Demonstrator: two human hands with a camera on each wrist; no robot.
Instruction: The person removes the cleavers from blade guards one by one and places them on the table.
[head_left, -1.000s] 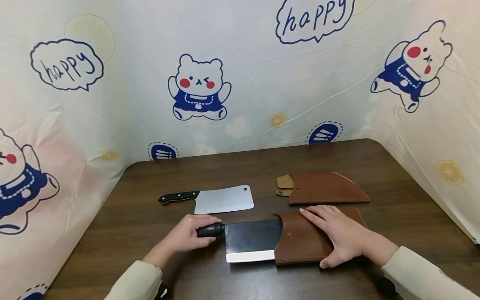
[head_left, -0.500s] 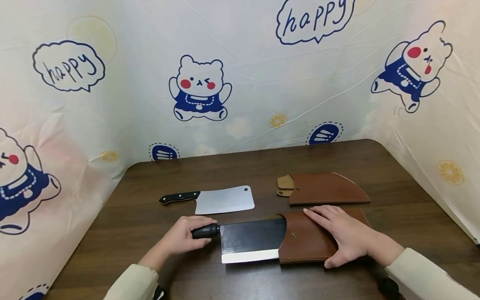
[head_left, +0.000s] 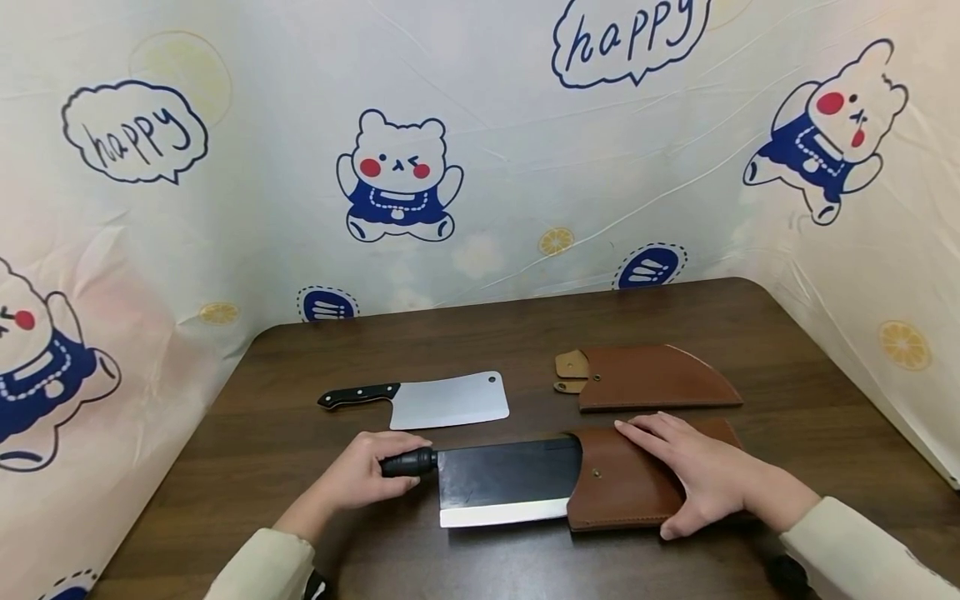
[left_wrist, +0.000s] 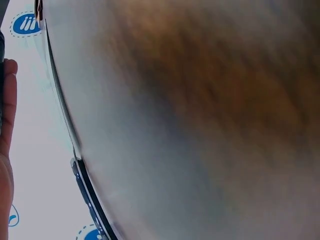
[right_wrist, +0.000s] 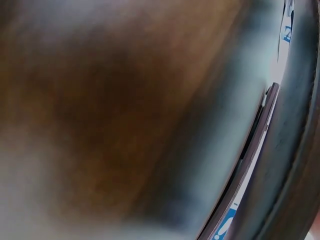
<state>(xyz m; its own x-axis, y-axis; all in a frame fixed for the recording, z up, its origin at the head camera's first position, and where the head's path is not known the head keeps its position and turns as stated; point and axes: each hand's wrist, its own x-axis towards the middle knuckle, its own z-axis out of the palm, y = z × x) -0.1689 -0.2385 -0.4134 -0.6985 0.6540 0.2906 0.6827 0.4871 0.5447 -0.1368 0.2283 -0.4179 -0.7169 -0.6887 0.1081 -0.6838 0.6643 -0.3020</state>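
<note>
While left hand (head_left: pixel 365 475) grips black cleaver (head_left: pixel 501 482), right hand (head_left: pixel 701 473) flat on leather sheath (head_left: pixel 622 492); blade mostly out, tip inside.

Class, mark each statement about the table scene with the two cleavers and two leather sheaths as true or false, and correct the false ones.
1. The left hand grips the handle of the black cleaver. True.
2. The black cleaver lies fully clear of the near brown sheath. False: the blade's far end sits inside the sheath's mouth.
3. The right hand rests flat on the near brown sheath. True.
4. The silver cleaver is tucked into the far brown sheath. False: it lies bare on the table, apart from that sheath.
5. The silver cleaver's handle points toward the person's right. False: it points left.
</note>
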